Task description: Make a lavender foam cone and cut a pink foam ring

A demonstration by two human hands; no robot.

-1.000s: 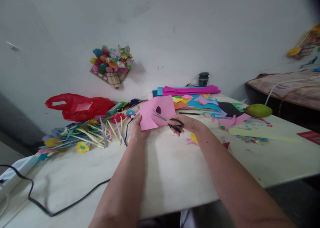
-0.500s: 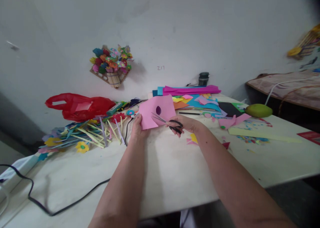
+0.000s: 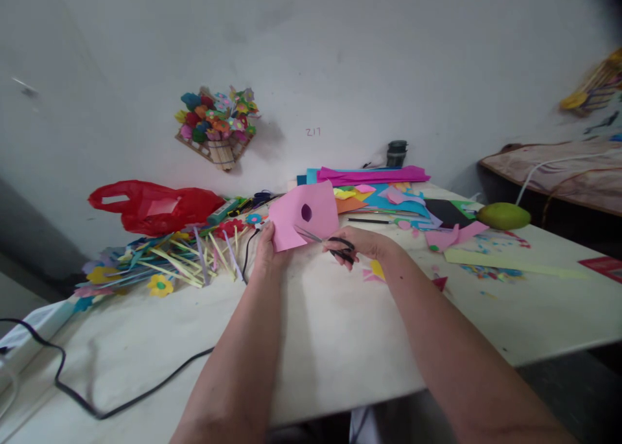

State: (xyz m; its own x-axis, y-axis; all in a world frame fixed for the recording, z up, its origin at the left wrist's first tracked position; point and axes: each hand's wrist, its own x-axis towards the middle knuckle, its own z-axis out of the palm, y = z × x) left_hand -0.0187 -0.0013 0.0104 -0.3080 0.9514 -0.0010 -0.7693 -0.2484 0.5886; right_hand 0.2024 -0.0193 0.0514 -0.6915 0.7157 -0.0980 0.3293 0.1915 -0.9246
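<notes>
A pink sheet of paper (image 3: 286, 220) is held up above the table by my left hand (image 3: 267, 246), which pinches its lower left corner. Near the sheet's middle is a dark purple oval (image 3: 306, 212). My right hand (image 3: 357, 242) grips black-handled scissors (image 3: 344, 250) with fingers in the loops. Their blades lie at a slit in the sheet's lower edge, below the oval. Small yellow and pink scraps (image 3: 374, 271) lie on the table beneath my right wrist.
To the left lie a red plastic bag (image 3: 155, 209), paper flowers (image 3: 160, 286) and pale strips (image 3: 175, 266). Coloured sheets (image 3: 369, 175) are stacked at the back. A green oval fruit-like object (image 3: 503, 216) and confetti-like scraps sit right. A black cable (image 3: 146, 392) crosses the left front.
The pink sheet has shifted very slightly left and tilted a little. The scissors stay at the slit in its lower edge, and both hands are nearly where they were.
</notes>
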